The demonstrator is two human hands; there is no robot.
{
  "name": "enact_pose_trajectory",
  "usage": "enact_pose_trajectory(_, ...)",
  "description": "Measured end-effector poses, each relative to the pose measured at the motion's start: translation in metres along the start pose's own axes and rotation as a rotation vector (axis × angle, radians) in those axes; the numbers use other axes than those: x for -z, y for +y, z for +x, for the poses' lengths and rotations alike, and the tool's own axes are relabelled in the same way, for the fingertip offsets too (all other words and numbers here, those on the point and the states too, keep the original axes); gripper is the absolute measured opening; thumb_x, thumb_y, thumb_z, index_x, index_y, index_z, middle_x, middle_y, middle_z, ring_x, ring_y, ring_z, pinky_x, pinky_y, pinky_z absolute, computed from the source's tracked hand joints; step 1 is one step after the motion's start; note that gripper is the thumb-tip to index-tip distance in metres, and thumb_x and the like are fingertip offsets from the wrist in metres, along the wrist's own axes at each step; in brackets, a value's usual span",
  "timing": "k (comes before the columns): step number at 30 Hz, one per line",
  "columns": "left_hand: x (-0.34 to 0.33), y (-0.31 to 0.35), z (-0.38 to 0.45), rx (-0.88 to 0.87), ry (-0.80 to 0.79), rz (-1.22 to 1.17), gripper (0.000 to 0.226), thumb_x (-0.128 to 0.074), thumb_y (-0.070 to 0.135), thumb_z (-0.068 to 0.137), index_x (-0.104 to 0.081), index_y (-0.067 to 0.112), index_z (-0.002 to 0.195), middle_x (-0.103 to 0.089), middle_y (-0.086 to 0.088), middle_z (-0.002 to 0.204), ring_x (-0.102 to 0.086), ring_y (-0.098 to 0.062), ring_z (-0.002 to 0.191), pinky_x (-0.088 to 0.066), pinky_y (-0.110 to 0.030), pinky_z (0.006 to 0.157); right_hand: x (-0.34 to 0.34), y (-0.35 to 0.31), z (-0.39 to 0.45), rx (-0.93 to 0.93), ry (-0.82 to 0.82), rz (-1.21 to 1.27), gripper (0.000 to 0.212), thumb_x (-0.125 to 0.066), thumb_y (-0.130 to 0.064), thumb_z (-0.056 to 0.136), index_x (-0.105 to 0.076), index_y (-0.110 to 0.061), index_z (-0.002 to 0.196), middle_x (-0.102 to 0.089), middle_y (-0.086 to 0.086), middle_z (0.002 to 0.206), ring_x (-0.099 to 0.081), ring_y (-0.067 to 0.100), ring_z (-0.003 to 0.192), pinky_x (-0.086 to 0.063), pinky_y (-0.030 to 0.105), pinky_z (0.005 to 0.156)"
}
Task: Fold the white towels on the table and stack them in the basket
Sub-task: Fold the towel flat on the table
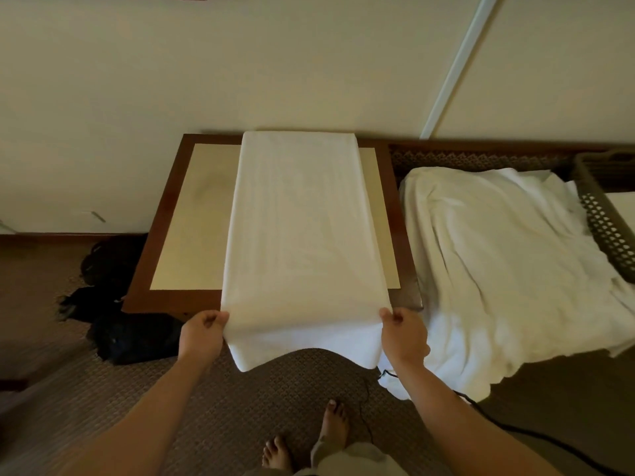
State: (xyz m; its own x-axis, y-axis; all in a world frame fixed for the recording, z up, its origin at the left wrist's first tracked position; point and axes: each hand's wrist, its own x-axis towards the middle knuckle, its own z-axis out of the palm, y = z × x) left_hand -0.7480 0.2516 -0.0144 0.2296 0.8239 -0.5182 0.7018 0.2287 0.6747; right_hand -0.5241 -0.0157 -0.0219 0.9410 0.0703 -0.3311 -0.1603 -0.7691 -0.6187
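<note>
— Head view, item one: the towel?

— One white towel (302, 228) lies lengthwise on the worktop (192, 218), folded into a long strip, smooth, its far end at the wall, its near end hanging over the front edge.

— Hands?

— Left hand (202, 333) pinches the near left corner, fingers (214, 316) curled on the cloth. Right hand (403, 334) pinches the near right corner likewise. The edge sags between them.

— Remaining stock?

— A heap of white towels (498, 269), rumpled and unfolded, lies to the right, spilling over the front edge. The brown lattice basket (604, 228) stands at the far right, touching the heap; something white shows inside, contents unclear.

— Floor?

— Patterned carpet (240, 407), dark bags (130, 334) at left, a black cable (508, 426), bare feet (335, 422).
</note>
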Motion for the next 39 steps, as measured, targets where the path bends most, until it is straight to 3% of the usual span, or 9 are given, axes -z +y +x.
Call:
enact_pose_trajectory(4,-0.007,0.002,-0.007,-0.031,0.059,0.053,0.019,-0.059,0.032,0.103,-0.062,0.017,0.115,-0.066,-0.003,0.099,-0.059,-0.019,0.084,-0.044,-0.036,0.072,-0.005,0.004,0.007,-0.07,-0.083,-0.025,0.025,-0.059,-0.046,0.098,-0.066,-0.024,0.086,-0.064,0.001,0.095,-0.054,0.024,0.089,-0.044,0.048,0.092)
enact_pose_trajectory(11,-0.014,0.004,-0.015,-0.027,0.145,0.008,0.004,-0.054,0.027,0.106,-0.056,0.024,0.108,-0.061,-0.004,0.1,-0.056,-0.025,0.087,-0.044,-0.042,0.074,-0.009,0.005,-0.008,0.045,0.098,0.11,0.022,-0.06,-0.037,0.1,-0.064,-0.019,0.087,-0.063,-0.002,0.092,-0.057,0.021,0.089,-0.043,0.048,0.088)
enact_pose_trajectory(16,-0.017,-0.001,-0.014,-0.026,0.124,-0.024,0.014,-0.055,0.033,0.105,-0.055,0.021,0.112,-0.063,-0.004,0.101,-0.059,-0.023,0.087,-0.046,-0.042,0.076,-0.015,0.014,-0.001,-0.028,-0.094,0.241,0.024,-0.058,-0.034,0.102,-0.056,-0.019,0.083,-0.059,0.002,0.087,-0.057,0.026,0.087,-0.042,0.04,0.079)
enact_pose_trajectory(18,-0.018,-0.005,-0.014,-0.024,0.065,-0.073,0.017,-0.056,0.028,0.105,-0.054,0.019,0.119,-0.062,-0.001,0.108,-0.06,-0.024,0.1,-0.046,-0.039,0.082,-0.012,0.017,-0.004,-0.031,-0.23,0.372,0.003,-0.06,-0.019,0.1,-0.062,-0.018,0.102,-0.064,0.003,0.1,-0.06,0.022,0.098,-0.044,0.031,0.077)
enact_pose_trajectory(20,-0.02,-0.008,-0.014,0.004,-0.016,-0.116,0.027,-0.057,0.019,0.104,-0.054,0.015,0.13,-0.061,0.001,0.114,-0.057,-0.021,0.107,-0.044,-0.036,0.089,-0.01,0.018,-0.005,-0.033,-0.346,0.416,0.028,-0.063,-0.01,0.096,-0.061,-0.019,0.122,-0.065,-0.001,0.113,-0.059,0.014,0.108,-0.044,0.028,0.086)
enact_pose_trajectory(25,-0.019,-0.021,-0.016,0.032,-0.157,-0.029,0.036,-0.058,0.021,0.104,-0.054,0.012,0.138,-0.063,0.004,0.111,-0.058,-0.016,0.1,-0.044,-0.036,0.088,-0.006,0.024,-0.005,0.004,-0.392,0.335,0.024,-0.066,-0.026,0.099,-0.063,-0.029,0.123,-0.067,-0.012,0.115,-0.06,0.006,0.106,-0.047,0.032,0.094)
enact_pose_trajectory(29,-0.014,-0.032,-0.023,0.049,-0.223,0.006,0.039,-0.059,0.026,0.103,-0.051,0.01,0.138,-0.062,0.006,0.108,-0.06,-0.015,0.098,-0.049,-0.036,0.085,0.003,0.026,-0.011,-0.036,-0.442,0.399,0.019,-0.065,-0.018,0.1,-0.063,-0.022,0.118,-0.068,-0.014,0.106,-0.063,-0.001,0.095,-0.048,0.01,0.069)
enact_pose_trajectory(34,-0.004,-0.046,-0.04,0.026,-0.212,-0.064,0.033,-0.06,0.022,0.103,-0.048,0.014,0.133,-0.064,0.001,0.116,-0.063,-0.018,0.103,-0.055,-0.043,0.09,0.009,0.035,-0.026,-0.123,-0.487,0.446,0.023,-0.069,-0.007,0.096,-0.06,-0.02,0.113,-0.071,0.008,0.113,-0.07,0.023,0.1,-0.058,0.041,0.086)
enact_pose_trajectory(39,0.01,-0.056,-0.055,-0.018,-0.221,-0.072,0.039,-0.06,0.021,0.103,-0.038,0.028,0.134,-0.066,-0.001,0.118,-0.069,-0.022,0.098,-0.06,-0.049,0.083,0.02,0.043,-0.046,-0.134,-0.454,0.435,0.044,-0.069,-0.01,0.096,-0.047,-0.021,0.132,-0.072,0.011,0.106,-0.071,0.03,0.098,-0.056,0.05,0.08)
